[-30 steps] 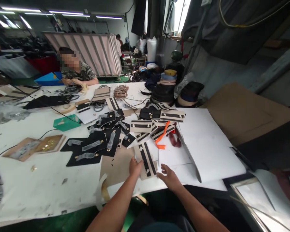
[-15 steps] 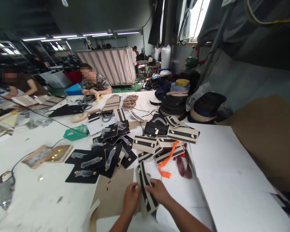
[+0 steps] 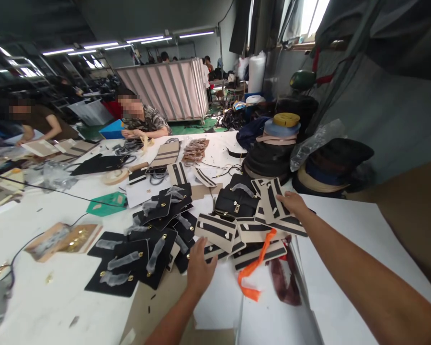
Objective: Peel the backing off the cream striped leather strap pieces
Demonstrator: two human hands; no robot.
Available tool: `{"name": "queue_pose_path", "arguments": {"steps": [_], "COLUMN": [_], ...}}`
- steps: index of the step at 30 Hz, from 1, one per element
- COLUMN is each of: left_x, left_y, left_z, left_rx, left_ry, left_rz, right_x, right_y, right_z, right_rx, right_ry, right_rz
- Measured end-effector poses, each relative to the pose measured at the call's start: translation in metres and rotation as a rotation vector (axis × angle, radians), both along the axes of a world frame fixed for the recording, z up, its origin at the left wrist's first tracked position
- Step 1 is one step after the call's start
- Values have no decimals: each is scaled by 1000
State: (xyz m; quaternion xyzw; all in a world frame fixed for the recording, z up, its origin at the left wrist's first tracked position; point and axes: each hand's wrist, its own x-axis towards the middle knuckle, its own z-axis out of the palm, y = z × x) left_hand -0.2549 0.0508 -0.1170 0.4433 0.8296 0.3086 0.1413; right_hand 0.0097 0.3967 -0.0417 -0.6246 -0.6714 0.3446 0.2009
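Observation:
My right hand [image 3: 293, 202] reaches far out over the table and grips a beige flap piece with black stripes [image 3: 273, 195], setting it on a pile of like striped flaps [image 3: 252, 229]. My left hand [image 3: 199, 270] rests with fingers spread at the near edge of that pile, touching a striped flap [image 3: 215, 230]. A small black bag with a gold clasp [image 3: 236, 203] lies just left of the held piece. Black flaps with gold studs [image 3: 140, 249] spread out to the left of my left hand.
An orange ribbon [image 3: 253, 268] and a dark red strap [image 3: 284, 280] lie near white sheets [image 3: 345, 258]. Rolls of tape and webbing [image 3: 278, 143] stack at the back right. Two people work at the far left side; a green card [image 3: 107, 203] and cables lie there.
My right hand carried the striped flap from the near edge out to the pile at the back. My left hand let go of it and now rests open. The view shifted forward.

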Motion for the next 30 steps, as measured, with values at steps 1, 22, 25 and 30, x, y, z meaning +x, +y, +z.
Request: {"name": "queue_pose_path", "arguments": {"steps": [1,22,25,30], "left_x": [-11,-102,-99,-99], "left_y": [16,159,147,122], "left_z": [3,-12,-7,-1], "left_rx": [-19,-448,-479,-483], "left_ry": [100,126,160,156], "left_rz": [-130,-518,-459,-401], "right_x": [1,98,97,93], "right_y": [8,-14,-12,-19], "right_z": [-11,-39,-48,-36], "right_rx": [-19,-171,-86,-58], "right_ry": [-30,-112,-186,-352], "right_rz": [-20,75,118,102]}}
